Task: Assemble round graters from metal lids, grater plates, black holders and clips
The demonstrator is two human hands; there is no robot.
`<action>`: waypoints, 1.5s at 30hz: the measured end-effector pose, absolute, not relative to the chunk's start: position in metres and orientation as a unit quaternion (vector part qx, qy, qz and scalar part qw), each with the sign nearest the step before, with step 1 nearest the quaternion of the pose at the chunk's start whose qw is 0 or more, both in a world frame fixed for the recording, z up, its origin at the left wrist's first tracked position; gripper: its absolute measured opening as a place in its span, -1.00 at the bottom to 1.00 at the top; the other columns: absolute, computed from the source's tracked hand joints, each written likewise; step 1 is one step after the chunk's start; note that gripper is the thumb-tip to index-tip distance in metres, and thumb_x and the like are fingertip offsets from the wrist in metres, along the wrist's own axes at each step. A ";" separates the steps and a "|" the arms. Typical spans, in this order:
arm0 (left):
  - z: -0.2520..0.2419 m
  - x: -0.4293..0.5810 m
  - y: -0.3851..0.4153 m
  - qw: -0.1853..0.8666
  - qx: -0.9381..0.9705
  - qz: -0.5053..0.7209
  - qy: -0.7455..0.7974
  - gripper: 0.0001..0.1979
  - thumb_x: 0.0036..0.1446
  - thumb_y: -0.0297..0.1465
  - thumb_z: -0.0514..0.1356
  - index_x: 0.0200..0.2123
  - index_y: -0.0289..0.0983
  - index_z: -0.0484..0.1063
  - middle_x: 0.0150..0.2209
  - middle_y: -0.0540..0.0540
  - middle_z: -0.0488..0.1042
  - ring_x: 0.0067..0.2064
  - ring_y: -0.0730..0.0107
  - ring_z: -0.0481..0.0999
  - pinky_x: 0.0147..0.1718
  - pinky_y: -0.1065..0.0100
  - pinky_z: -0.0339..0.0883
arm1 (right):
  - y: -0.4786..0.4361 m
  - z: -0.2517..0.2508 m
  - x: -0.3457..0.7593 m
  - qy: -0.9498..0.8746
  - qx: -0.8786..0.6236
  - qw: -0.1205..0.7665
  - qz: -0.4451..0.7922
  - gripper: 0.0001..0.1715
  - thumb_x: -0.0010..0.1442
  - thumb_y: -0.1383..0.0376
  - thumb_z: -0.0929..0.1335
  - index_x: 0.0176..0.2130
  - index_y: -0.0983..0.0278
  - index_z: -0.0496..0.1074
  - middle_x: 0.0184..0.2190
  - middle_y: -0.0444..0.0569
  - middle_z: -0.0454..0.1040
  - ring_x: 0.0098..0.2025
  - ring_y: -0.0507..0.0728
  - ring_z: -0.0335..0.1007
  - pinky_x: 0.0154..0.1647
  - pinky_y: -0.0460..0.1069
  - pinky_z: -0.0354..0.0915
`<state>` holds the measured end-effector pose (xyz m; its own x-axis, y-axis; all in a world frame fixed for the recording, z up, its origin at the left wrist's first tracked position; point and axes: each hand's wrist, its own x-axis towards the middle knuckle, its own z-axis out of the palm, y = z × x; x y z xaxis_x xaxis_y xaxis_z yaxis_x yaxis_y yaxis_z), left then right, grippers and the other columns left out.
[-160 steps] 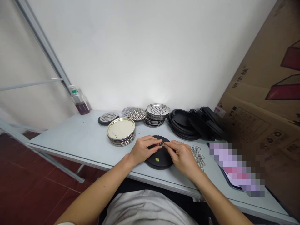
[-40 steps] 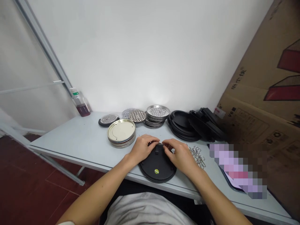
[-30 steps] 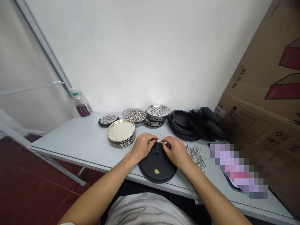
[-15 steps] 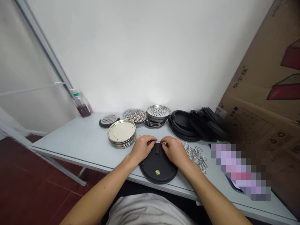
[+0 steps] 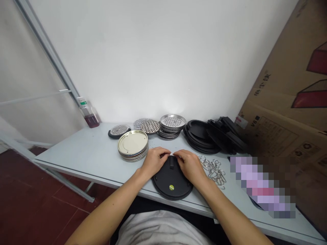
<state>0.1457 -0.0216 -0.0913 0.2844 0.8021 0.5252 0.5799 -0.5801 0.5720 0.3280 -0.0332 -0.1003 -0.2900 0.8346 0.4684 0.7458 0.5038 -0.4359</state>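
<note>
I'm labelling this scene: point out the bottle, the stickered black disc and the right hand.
Bottle (image 5: 88,113), head view: middle of its body.
Black disc (image 5: 171,177), head view: its upper face, above the sticker (image 5: 171,187).
Right hand (image 5: 190,165), head view: its back.

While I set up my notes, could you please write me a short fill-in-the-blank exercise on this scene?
1. The small round sticker is on a ____-coloured disc.
2. Of the disc's near and far edges, the fingertips of the left hand are at the ____ one.
3. The loose metal rings lie nearer the person's ____ hand.
4. The bottle is partly filled with a dark ____.

Missing words: black; far; right; liquid.
</note>
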 end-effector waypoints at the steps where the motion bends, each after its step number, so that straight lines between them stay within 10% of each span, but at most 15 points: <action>1: -0.091 0.145 -0.022 0.137 0.789 0.408 0.439 -0.81 0.13 -0.60 0.27 -0.27 -0.24 0.62 -0.28 -0.03 0.66 -0.25 0.35 0.62 -0.18 0.36 0.44 | -0.033 -0.100 0.328 -0.802 -0.492 0.332 0.064 -0.68 0.26 0.49 0.29 -0.16 0.26 0.60 -0.23 0.00 0.63 -0.17 0.18 0.53 -0.10 0.01 0.35; 45: -0.094 0.147 -0.015 0.092 0.827 0.340 0.438 -0.79 0.06 -0.64 0.31 -0.30 -0.23 0.66 -0.32 -0.06 0.67 -0.26 0.30 0.61 -0.17 0.29 0.43 | -0.036 -0.113 0.319 -0.776 -0.523 0.351 0.035 -0.75 0.13 0.51 0.28 -0.38 0.28 0.52 -0.38 -0.02 0.47 -0.27 0.13 0.40 -0.22 -0.04 0.23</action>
<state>0.1475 -0.0146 -0.0945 0.3850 0.7875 0.4813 0.6628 -0.5988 0.4497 0.3190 -0.0363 -0.1128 -0.2058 0.8364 0.5080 0.7870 0.4500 -0.4220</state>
